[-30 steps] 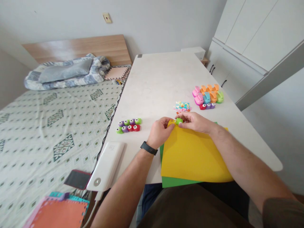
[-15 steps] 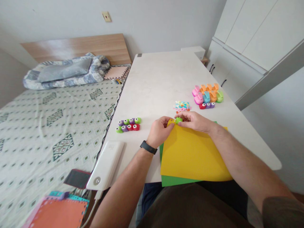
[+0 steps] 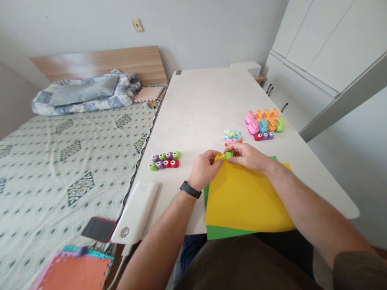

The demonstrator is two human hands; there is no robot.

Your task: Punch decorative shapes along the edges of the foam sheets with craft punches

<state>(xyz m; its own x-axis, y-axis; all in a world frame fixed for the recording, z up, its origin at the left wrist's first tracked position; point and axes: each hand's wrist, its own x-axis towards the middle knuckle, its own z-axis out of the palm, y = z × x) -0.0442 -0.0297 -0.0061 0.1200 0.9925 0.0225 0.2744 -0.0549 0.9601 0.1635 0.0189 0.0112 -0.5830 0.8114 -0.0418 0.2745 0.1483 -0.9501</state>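
A yellow foam sheet point(image 3: 244, 199) lies on a green sheet point(image 3: 222, 232) at the near edge of the white table point(image 3: 199, 104). My left hand point(image 3: 204, 169) pinches the yellow sheet's far left corner. My right hand point(image 3: 248, 156) is closed on a small green craft punch point(image 3: 228, 155) set on that same corner. A black band sits on my left wrist.
Several small punches point(image 3: 165, 160) sit in a cluster to the left, larger pink, orange and blue punches point(image 3: 264, 122) at the far right, with a pile of coloured cut-outs point(image 3: 232, 136) between. A white power bank point(image 3: 136, 211) lies at the table's left edge. A bed point(image 3: 66, 161) stands alongside, a phone point(image 3: 98, 228) on it.
Both hands stay at the sheet's corner with the green punch; only the camera view has shifted slightly.
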